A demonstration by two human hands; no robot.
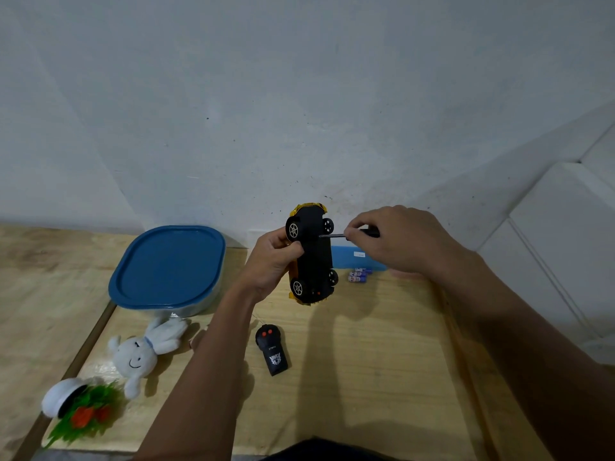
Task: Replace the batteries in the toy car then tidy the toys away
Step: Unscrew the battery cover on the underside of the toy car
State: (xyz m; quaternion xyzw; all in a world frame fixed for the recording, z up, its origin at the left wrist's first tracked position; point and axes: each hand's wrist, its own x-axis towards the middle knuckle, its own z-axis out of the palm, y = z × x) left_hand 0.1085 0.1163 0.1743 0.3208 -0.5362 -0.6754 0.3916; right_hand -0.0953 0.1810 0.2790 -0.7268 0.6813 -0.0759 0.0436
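**Screwdriver at the underside: battery swap barely under way**

The left hand [271,261] is holding the yellow toy car [311,254] up off the table, its fingers closed round the body so that the black underside is facing right. The right hand [396,241] is pinching a screwdriver [332,236] in curled fingers and pressing its tip against that underside, near the upper pair of wheels. By the look of it, the battery cover is being unscrewed; whether the screw is loosening cannot be told.

Small batteries [358,275] are lying on the wooden table [366,361] just below the right hand, beside a pale blue box [349,256]. The tidying is all waiting: the black remote [272,349], the white plush rabbit [143,352] and the plastic plant toy [83,410] are lying loose, and the blue-lidded container [168,266] is sitting closed.
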